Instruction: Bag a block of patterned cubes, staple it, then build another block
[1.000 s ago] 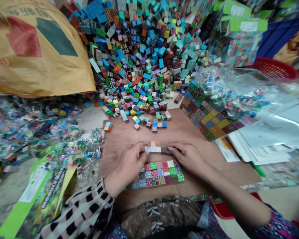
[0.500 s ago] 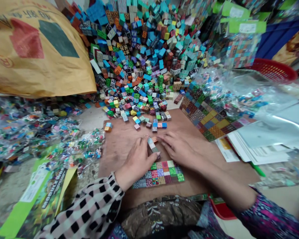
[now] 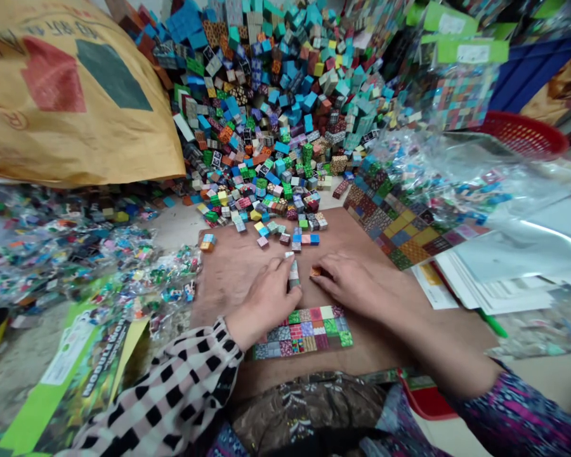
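Fingers and thumb of my left hand [image 3: 266,295] close around a short row of pale grey and white cube blocks [image 3: 293,271] standing on the brown board [image 3: 226,276]. Just to its right, my right hand [image 3: 349,284] pinches a small orange block [image 3: 315,271] at its fingertips. A gap separates the orange block from the pale row. Directly below both hands lies a flat rectangle of patterned square blocks [image 3: 309,336], in red brick, green, purple and grey; my left hand and sleeve cover part of its left side.
Loose coloured blocks [image 3: 285,127] are heaped behind the board, several spilling onto its far edge. A yellow sack [image 3: 124,139] stands left, above small bagged figures [image 3: 124,254]. To the right are a larger block panel [image 3: 404,228], plastic bags [image 3: 528,209] and a red basket [image 3: 528,133].
My hands have moved apart. The right one has drawn the orange block rightward, away from the pale row. That row has turned more upright in view under my left hand.
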`<state>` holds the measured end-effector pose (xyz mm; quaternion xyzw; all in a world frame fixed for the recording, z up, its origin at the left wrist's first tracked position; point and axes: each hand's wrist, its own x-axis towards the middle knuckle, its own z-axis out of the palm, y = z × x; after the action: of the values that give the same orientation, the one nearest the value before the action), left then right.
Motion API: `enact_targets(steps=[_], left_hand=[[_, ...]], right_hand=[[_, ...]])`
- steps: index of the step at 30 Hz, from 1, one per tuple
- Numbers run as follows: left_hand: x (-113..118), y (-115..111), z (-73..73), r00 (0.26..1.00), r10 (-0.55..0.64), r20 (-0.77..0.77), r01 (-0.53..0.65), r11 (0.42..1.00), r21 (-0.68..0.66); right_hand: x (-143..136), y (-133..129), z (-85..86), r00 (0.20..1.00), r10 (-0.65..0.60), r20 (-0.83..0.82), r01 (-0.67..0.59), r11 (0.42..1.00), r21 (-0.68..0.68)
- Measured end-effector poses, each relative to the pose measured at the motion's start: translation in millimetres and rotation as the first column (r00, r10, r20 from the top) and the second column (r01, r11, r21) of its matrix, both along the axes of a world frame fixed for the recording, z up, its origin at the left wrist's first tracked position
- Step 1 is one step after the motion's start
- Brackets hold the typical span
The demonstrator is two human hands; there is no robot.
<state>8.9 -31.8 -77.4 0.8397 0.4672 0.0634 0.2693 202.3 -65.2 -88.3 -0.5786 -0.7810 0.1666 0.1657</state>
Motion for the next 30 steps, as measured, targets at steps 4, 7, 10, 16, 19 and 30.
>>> enact_targets(steps=[4,7,10,16,19,30], left_hand=[[0.8,2.0,1.8,0.998,-0.062,-0.031,0.063,0.998,0.02],[2.5,2.5,-1.0,0.996,-0.082,-0.027,0.083,0.995,0.053],[6.7,2.9,-5.2,0.999,-0.044,-0.008,0.044,0.995,0.095],[12.9,9.4,-6.5,0.999,-0.018,-0.034,0.022,0.992,0.125],[10.2,11.1,-5.2,0.994,-0.101,-0.037,0.104,0.987,0.119],[2.2,-1.3,-3.4,0.956,-0.293,0.026,0.292,0.955,0.047]], right_hand=[[16.1,-16.2,4.1,0.996,0.021,-0.092,-0.031,0.994,-0.104],[23.5,-25.3,0.5,0.993,0.025,-0.113,-0.039,0.991,-0.125],[25.3,-27.9,-4.3,0.993,-0.018,-0.113,0.007,0.996,-0.093],[26.1,-20.8,-8.1,0.987,-0.095,-0.133,0.089,0.995,-0.047],[27.6,-19.6,-8.5,0.985,-0.096,-0.144,0.09,0.995,-0.048],[16.5,-23.5,-1.1,0.973,-0.033,-0.227,0.006,0.993,-0.121]])
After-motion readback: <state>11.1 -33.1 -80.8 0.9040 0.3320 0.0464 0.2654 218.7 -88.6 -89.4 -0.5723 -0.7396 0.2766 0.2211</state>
